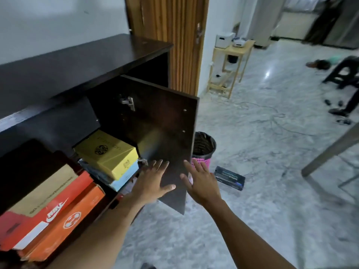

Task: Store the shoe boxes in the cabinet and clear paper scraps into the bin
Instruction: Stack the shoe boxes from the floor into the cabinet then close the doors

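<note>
While its dark wood-grain door (pixel 165 129) stands swung open, the cabinet (pixel 77 63) holds stacked cardboard shoe boxes: a yellow box (pixel 108 154) atop a pale blue one (pixel 124 176), and at eight o'clock a red box (pixel 48 208) beside an orange one (pixel 71 220). Both hands are open with fingers spread; the left hand (pixel 153 181) lies flat on the door's inner face, the right hand (pixel 200 183) at its outer edge. Behind the door, at one o'clock, stands a pink mesh bin (pixel 204 150) with a black liner. A flat dark box (pixel 230 178) lies on the glossy marbled floor (pixel 252 210) beside it.
</note>
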